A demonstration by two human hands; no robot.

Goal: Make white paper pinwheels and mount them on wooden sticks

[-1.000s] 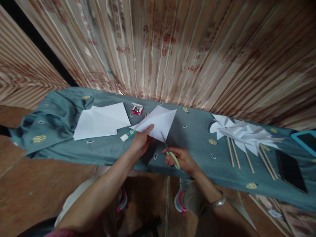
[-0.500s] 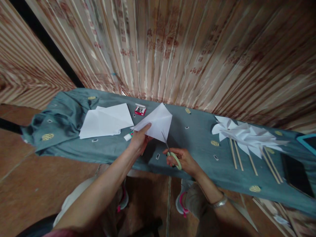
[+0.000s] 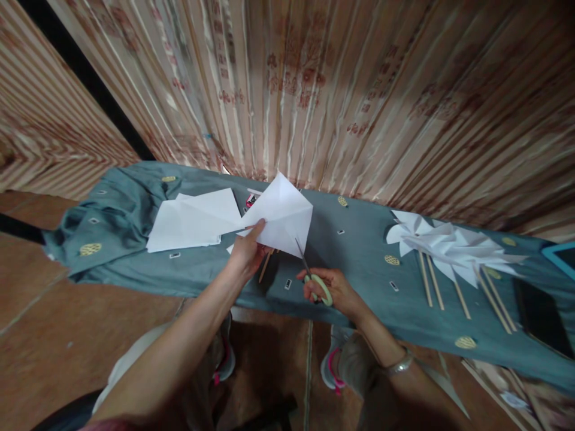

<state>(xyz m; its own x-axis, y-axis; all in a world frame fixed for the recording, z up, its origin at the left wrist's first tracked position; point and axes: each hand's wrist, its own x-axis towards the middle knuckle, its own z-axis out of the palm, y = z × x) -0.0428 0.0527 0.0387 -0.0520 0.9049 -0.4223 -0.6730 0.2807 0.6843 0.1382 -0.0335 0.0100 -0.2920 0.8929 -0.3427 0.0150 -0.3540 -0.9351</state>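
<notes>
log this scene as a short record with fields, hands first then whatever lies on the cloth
left hand: pinching a white sheet
right hand: holding scissors with pale green handles
scissors blades: overlapping the sheet's lower right edge; whether they are cutting, cannot tell
left side of cloth: paper stack
behind sheet: small red box, partly hidden
below left hand: wooden sticks
right side of cloth: white paper pinwheels on sticks, dark flat object
</notes>
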